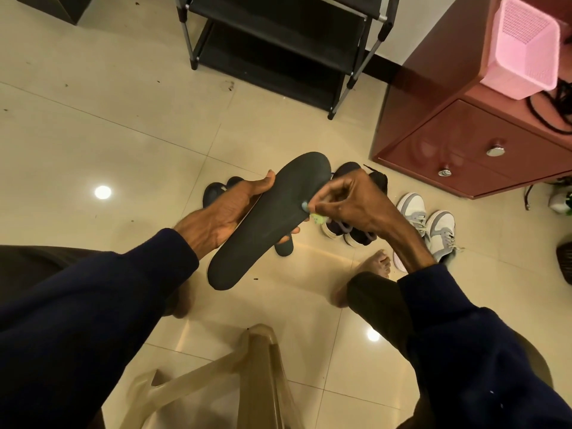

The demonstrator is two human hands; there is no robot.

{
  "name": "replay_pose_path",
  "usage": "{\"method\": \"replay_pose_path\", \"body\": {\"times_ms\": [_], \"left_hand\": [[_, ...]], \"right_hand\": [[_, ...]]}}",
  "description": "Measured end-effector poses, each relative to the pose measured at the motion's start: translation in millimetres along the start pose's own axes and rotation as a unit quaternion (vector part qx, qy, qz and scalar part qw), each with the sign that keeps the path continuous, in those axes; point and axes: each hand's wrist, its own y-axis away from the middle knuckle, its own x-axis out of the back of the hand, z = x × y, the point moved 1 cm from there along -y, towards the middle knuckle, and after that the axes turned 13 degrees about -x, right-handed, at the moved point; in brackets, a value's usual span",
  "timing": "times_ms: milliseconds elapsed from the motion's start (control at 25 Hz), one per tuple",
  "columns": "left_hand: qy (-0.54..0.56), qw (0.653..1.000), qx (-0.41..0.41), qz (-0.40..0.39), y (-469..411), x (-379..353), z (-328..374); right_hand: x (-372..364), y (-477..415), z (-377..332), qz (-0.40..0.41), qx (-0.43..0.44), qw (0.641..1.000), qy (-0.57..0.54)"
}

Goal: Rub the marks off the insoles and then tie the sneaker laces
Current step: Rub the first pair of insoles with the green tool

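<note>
A dark grey insole (266, 221) is held in the air over the tiled floor, toe end pointing away from me. My left hand (229, 212) grips it from the left edge and underneath. My right hand (349, 199) pinches a small pale green eraser (311, 212) whose tip touches the insole's right edge near the middle. A second dark insole (284, 247) lies on the floor below. A pair of dark sneakers (356, 233) sits behind my right hand, mostly hidden. A pair of white and grey sneakers (430, 224) with grey laces stands to their right.
A black shoe rack (278, 41) stands at the back. A red-brown cabinet (470, 134) with a pink basket (526, 48) is at the right. Dark slippers (216, 188) lie behind my left hand. A translucent plastic stool (257, 382) is below, and bare feet (374, 267) rest on the floor.
</note>
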Motion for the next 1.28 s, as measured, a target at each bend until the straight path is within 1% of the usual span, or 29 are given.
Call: {"method": "replay_pose_path", "body": {"times_ms": [40,80,120,160,200,240,280,320,360,400,440,480,520,600,640,680,720,760,840,880,920,960,1000,1080,1120,1160,1200,1240,1280], "left_hand": [[0.002,1.0,-0.002,-0.004,0,1,0],[0.002,1.0,-0.001,-0.016,0,0,1],[0.003,1.0,-0.001,-0.029,0,-3,1],[0.005,0.999,-0.001,-0.037,0,-5,1],[0.005,0.999,-0.001,-0.041,0,-7,0],[0.002,0.999,-0.002,-0.04,1,-9,-1],[-0.003,0.999,-0.005,-0.038,1,-10,-1],[-0.004,0.999,-0.011,-0.035,1,-11,0],[-0.003,0.999,-0.019,-0.026,2,-12,1],[0.0,1.0,-0.026,-0.006,2,-10,1],[0.004,0.999,-0.031,0.011,1,-8,1],[0.009,0.999,-0.035,0.019,1,-8,1],[0.015,0.999,-0.039,0.014,1,-8,2],[0.033,0.998,-0.047,-0.008,0,-9,1],[0.036,0.998,-0.051,-0.013,2,-13,0],[0.042,0.998,-0.053,-0.01,4,-18,1],[0.053,0.997,-0.057,0.007,5,-22,3],[0.061,0.995,-0.069,0.028,4,-22,5],[0.059,0.991,-0.108,0.054,1,-17,8],[0.056,0.989,-0.122,0.062,-1,-14,9],[0.053,0.988,-0.126,0.066,0,-12,10],[0.047,0.989,-0.127,0.065,-1,-12,11],[0.042,0.99,-0.124,0.061,-1,-13,10],[0.029,0.992,-0.114,0.05,0,-20,8],[0.02,0.992,-0.111,0.046,0,-23,7],[0.012,0.992,-0.112,0.051,0,-24,6],[0.013,0.991,-0.116,0.061,-1,-22,6],[0.02,0.99,-0.122,0.068,-2,-19,7],[0.022,0.988,-0.132,0.073,-3,-14,8]], "right_hand": [[3,1,-2,-0.016,0.011,1.0,0.017],[6,1,-5,0.035,0.031,0.999,0.014],[10,-1,-6,0.123,0.048,0.991,-0.002],[13,-2,-7,0.217,0.062,0.974,-0.014],[12,-4,-8,0.285,0.071,0.956,-0.017],[7,-4,-10,0.324,0.079,0.943,-0.014],[-1,-3,-14,0.325,0.085,0.942,-0.008],[-7,-3,-17,0.281,0.092,0.955,0.003],[-12,-2,-21,0.203,0.098,0.974,0.022],[-18,1,-26,0.104,0.1,0.988,0.053],[-23,6,-29,0.027,0.112,0.989,0.088],[-24,8,-32,0.016,0.135,0.983,0.12],[-22,7,-32,0.07,0.155,0.976,0.137],[-10,-2,-24,0.237,0.155,0.951,0.126],[-6,-5,-21,0.293,0.142,0.939,0.105],[-7,-5,-19,0.318,0.135,0.934,0.087],[-12,-3,-20,0.312,0.139,0.936,0.079],[-19,-1,-23,0.276,0.152,0.945,0.086],[-39,10,-36,0.147,0.176,0.965,0.125],[-47,16,-41,0.086,0.185,0.968,0.149],[-52,19,-42,0.059,0.195,0.965,0.164],[-49,17,-41,0.078,0.202,0.961,0.17],[-43,12,-38,0.13,0.195,0.957,0.169],[-25,1,-25,0.271,0.144,0.936,0.173],[-19,-2,-20,0.317,0.118,0.926,0.169],[-19,-3,-18,0.335,0.109,0.923,0.157],[-22,-1,-19,0.32,0.115,0.929,0.143],[-30,2,-22,0.27,0.132,0.944,0.135],[-40,9,-27,0.191,0.149,0.961,0.132]]}}
